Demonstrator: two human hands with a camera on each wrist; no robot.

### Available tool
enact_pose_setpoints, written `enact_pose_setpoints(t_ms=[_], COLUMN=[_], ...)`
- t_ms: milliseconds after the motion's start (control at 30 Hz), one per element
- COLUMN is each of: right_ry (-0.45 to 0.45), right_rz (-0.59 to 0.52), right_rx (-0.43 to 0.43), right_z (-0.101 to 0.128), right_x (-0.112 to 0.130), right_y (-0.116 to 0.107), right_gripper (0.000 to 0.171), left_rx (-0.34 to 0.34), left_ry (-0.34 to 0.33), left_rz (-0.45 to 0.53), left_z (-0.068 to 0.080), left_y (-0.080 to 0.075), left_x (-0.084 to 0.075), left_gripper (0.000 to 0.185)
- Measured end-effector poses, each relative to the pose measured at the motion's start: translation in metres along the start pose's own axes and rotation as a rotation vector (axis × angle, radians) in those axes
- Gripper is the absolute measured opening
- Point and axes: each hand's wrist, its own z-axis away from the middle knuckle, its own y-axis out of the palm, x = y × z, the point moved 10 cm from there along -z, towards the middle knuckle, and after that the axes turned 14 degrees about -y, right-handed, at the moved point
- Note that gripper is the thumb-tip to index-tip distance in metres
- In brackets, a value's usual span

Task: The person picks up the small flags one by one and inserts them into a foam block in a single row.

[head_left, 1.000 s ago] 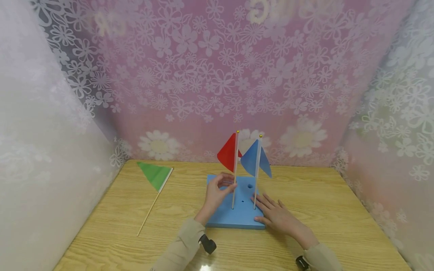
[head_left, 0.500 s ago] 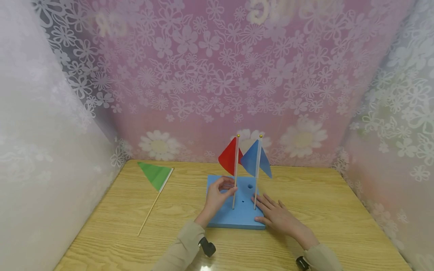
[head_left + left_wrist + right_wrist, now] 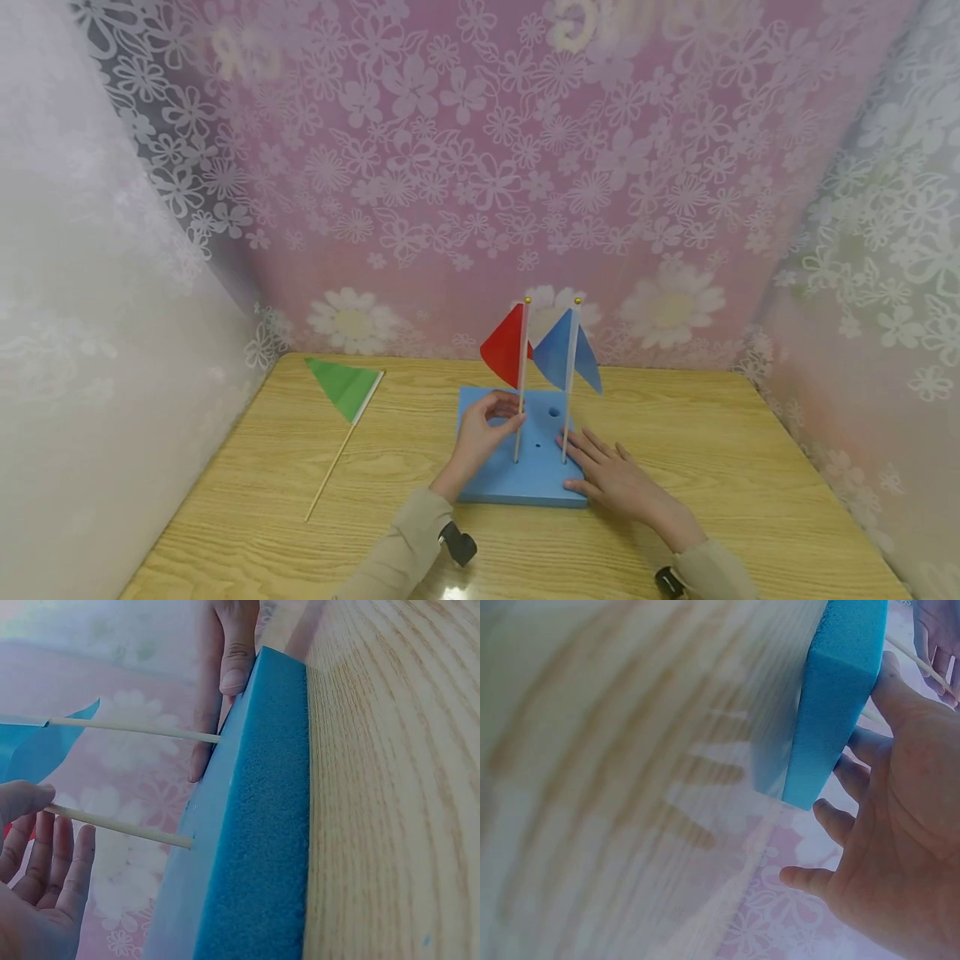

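A blue foam block lies on the wooden table. Two flags stand upright in it, a red flag on the left and a blue flag on the right. My left hand pinches the red flag's stick low down, just above the block. In the left wrist view the thumb lies over this stick and the fingers reach under it. My right hand rests flat on the block's front right corner, its fingers straight beside the blue flag's stick. The right wrist view shows its thumb against the block's edge.
A green flag lies flat on the table at the back left, its stick pointing toward the front edge. Several empty holes show in the block's top. Flowered curtains close the table in at the back and on both sides.
The red flag has sunk a little lower into the block, and my left hand has gone down with it. The right hand has stayed put.
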Motion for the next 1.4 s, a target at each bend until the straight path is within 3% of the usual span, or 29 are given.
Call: enact_pose_setpoints(t_ms=[300, 500, 733, 1067, 1233, 1400], right_ry=[-0.015, 0.007, 0.023, 0.041, 0.029, 0.008], right_rz=[0.0, 0.01, -0.008, -0.004, 0.01, 0.014], right_rx=[-0.012, 0.005, 0.025, 0.038, 0.025, 0.009], right_z=[-0.001, 0.001, 0.001, 0.001, 0.001, -0.001], right_x=[0.002, -0.008, -0.012, -0.013, -0.013, -0.009], right_y=[-0.002, 0.006, 0.01, 0.009, 0.008, 0.007], right_gripper=[0.069, 0.071, 0.072, 0.072, 0.071, 0.071], left_rx=[0.027, 0.021, -0.046, -0.213, -0.253, -0.283], left_ry=[-0.039, -0.032, -0.073, -0.099, -0.148, -0.242], left_rz=[0.005, 0.01, 0.066, 0.065, 0.057, -0.006], left_z=[0.002, 0.0, 0.005, 0.016, 0.021, 0.03], left_y=[-0.005, -0.028, -0.079, -0.159, -0.195, -0.226], left_x=[-0.002, 0.0, 0.008, 0.025, 0.032, 0.043], left_gripper=[0.027, 0.027, 0.027, 0.026, 0.031, 0.033])
